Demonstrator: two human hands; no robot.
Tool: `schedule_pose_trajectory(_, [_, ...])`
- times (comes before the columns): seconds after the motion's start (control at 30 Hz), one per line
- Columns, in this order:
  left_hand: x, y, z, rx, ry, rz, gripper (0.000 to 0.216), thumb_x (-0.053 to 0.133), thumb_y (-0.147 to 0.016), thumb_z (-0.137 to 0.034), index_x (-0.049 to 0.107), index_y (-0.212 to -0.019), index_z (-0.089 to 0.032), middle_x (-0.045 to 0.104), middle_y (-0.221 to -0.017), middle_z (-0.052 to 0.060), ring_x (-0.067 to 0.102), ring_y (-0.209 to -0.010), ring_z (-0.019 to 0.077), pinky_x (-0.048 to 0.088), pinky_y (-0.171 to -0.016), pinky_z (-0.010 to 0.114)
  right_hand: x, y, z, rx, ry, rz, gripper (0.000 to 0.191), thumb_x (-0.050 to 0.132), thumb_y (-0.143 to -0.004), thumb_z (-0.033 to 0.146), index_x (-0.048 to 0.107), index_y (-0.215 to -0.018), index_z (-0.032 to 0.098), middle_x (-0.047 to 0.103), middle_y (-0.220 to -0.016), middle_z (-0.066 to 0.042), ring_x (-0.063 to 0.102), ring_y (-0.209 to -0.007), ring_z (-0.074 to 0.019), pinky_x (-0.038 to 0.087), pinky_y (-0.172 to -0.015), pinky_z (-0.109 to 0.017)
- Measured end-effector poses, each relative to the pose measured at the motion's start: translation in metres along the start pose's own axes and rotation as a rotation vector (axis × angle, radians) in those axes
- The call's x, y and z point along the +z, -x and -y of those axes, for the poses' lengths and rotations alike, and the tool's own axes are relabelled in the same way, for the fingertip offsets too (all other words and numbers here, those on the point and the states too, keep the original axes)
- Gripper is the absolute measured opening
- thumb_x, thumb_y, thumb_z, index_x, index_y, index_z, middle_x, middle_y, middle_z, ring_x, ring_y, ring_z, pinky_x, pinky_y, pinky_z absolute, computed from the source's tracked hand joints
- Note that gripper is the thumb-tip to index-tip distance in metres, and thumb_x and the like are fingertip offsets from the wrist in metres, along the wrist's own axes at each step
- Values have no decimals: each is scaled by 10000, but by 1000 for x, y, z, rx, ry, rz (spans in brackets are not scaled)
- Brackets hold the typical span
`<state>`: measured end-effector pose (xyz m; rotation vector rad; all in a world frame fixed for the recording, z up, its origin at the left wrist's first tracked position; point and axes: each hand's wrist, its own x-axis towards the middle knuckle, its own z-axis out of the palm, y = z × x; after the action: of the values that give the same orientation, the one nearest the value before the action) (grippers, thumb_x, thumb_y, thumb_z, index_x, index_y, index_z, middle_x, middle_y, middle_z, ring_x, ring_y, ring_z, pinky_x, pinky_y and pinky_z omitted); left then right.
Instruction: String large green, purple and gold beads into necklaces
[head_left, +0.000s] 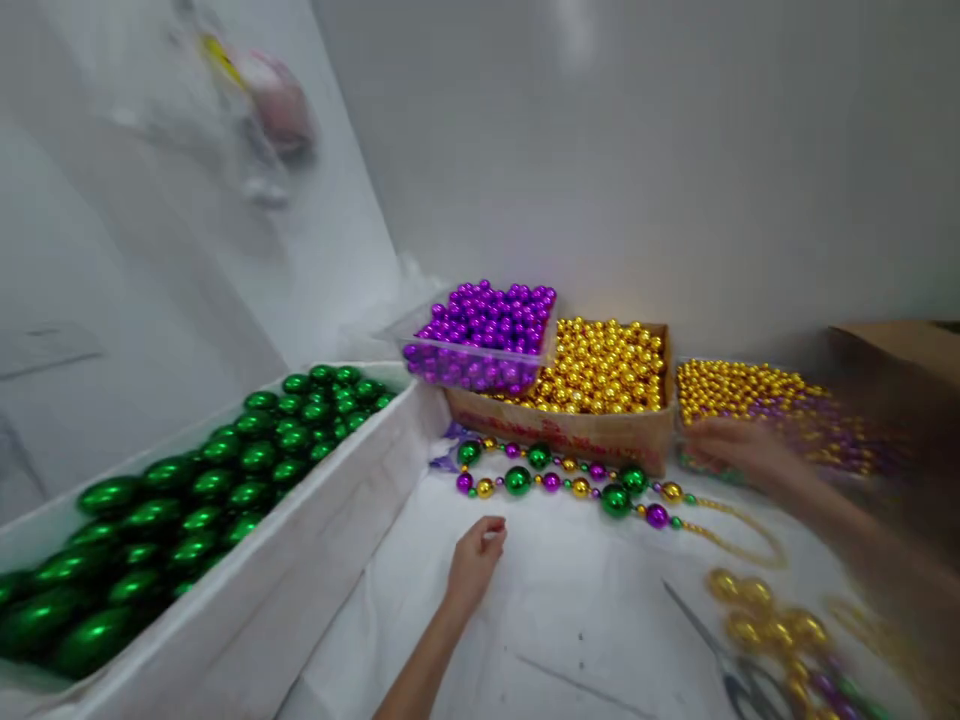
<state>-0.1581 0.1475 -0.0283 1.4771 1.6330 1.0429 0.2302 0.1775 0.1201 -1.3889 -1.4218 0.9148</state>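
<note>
My left hand (475,562) hovers over the white table with its fingers curled and the thumb near the forefinger; whether something thin is between them I cannot make out. My right hand (729,447), smeared by motion, reaches to the near left side of the tray of small gold beads (724,388); its fingers do not show clearly. Between the hands and the boxes lies a bead necklace (551,482) of green, purple and gold balls, its gold bead strand curving to the right. A pair of scissors (724,655) rests at the lower right.
On the left, a long white box (330,545) holds large green balls. A clear tub of purple beads (487,335) rests partly over a cardboard box of gold beads (600,365). Loose gold balls (776,632) lie by the scissors. A wall (637,180) stands behind.
</note>
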Motion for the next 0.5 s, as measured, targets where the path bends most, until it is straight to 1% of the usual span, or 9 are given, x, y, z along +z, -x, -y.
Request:
schedule_pose_trajectory(0.07, [-12,-2,13,11,-27,-105,361,498,-731,-434,627,-915,-151,674,-875,74,610,-641,171,496,-613,304,36,-23,35,-125,21,69,239,660,-586,348,706,-741,172,681,-685,-38,587,-589,-165,452,-530,-268])
schedule_pose_trajectory(0.1, [-15,-2,19,20,-49,-148,358,493,-735,-432,629,-918,-156,676,-877,74,619,-665,179,501,-640,312,55,-34,53,-185,34,93,212,650,-603,329,708,-737,176,684,-705,-29,600,-637,-171,464,-576,-272])
schedule_pose_trajectory(0.17, [-16,1,26,49,-117,-207,348,475,-759,-419,630,-948,-171,679,-902,67,632,-721,184,507,-710,323,92,-58,85,-284,63,120,170,631,-659,289,707,-764,180,688,-762,-17,616,-742,-177,477,-676,-279])
schedule_pose_trajectory(0.23, [-12,6,31,84,-184,-229,335,449,-799,-393,622,-998,-187,676,-950,54,632,-746,175,504,-758,326,126,-86,111,-344,96,130,152,614,-737,261,694,-829,170,682,-818,-17,614,-811,-174,475,-756,-292])
schedule_pose_trajectory(0.3, [-8,11,34,106,-217,-228,312,434,-831,-360,612,-1028,-198,671,-981,45,629,-738,165,505,-764,323,156,-117,131,-356,139,133,146,619,-799,241,668,-894,141,666,-861,-34,611,-834,-173,481,-790,-324])
schedule_pose_trajectory(0.37, [-4,14,37,125,-219,-226,286,436,-844,-335,612,-1025,-202,669,-983,46,627,-740,163,509,-761,319,183,-147,146,-343,183,154,188,598,-865,268,628,-978,121,642,-938,-50,610,-863,-173,496,-793,-358])
schedule_pose_trajectory(0.43, [0,15,44,156,-208,-240,269,441,-849,-327,618,-1009,-203,669,-960,55,626,-749,166,514,-758,311,210,-173,156,-336,226,200,249,565,-901,307,594,-1067,123,618,-1024,-66,608,-900,-182,508,-792,-377])
schedule_pose_trajectory(0.5, [3,12,54,192,-203,-259,261,442,-846,-322,625,-991,-205,668,-921,62,624,-745,170,519,-743,300,237,-195,165,-357,272,266,305,558,-907,324,564,-1148,137,590,-1115,-81,597,-957,-200,507,-815,-397])
